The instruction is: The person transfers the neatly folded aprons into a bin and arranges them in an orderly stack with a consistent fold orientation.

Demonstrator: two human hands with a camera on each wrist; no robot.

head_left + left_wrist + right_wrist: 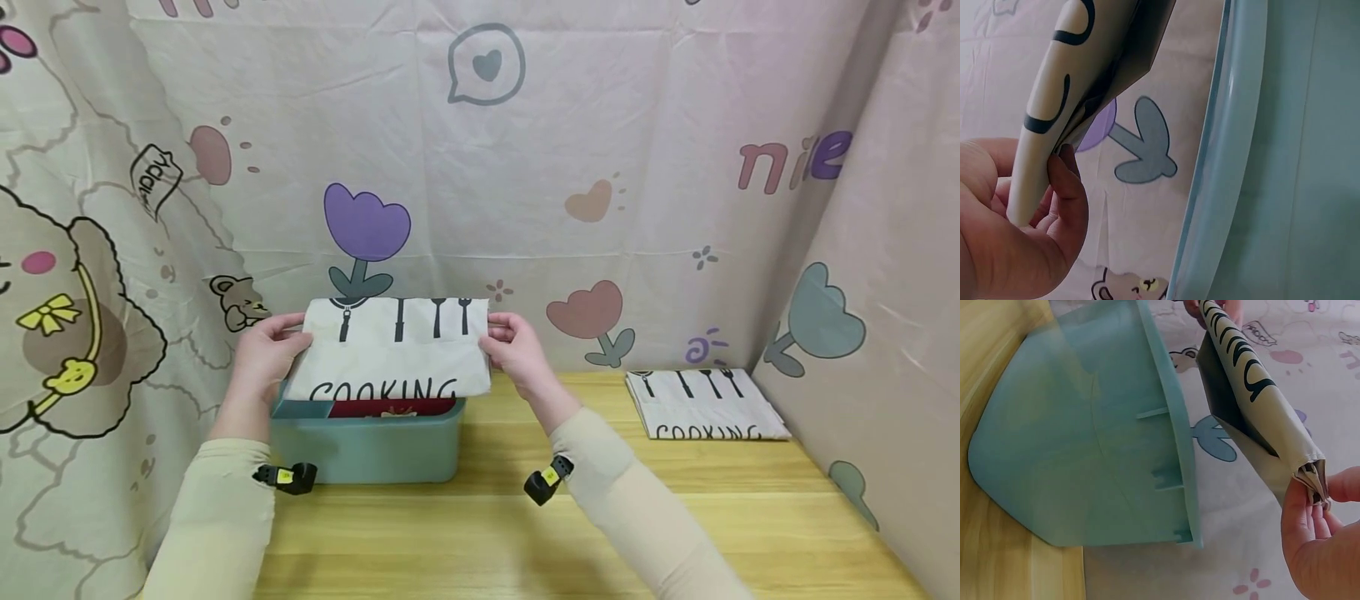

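A folded white cloth (pixel 390 354), printed with dark kitchen utensils and the word COOKING, is held up by both hands above a teal plastic bin (pixel 367 450). My left hand (pixel 262 354) pinches its left edge between thumb and fingers. At the opposite edge my right hand (pixel 517 346) grips the layered end, whose folds show in the right wrist view. From the left wrist view, the cloth (pixel 1054 106) hangs apart from the bin's rim (pixel 1241 125). Something red (pixel 420 407) with a pale pattern shows inside the bin; the cloth hides most of the opening.
A second folded cloth (pixel 708 408) with the same print lies flat on the right of the wooden table (pixel 480 533). Patterned curtains (pixel 480 167) hang behind the table and along both sides, close to the bin on the left.
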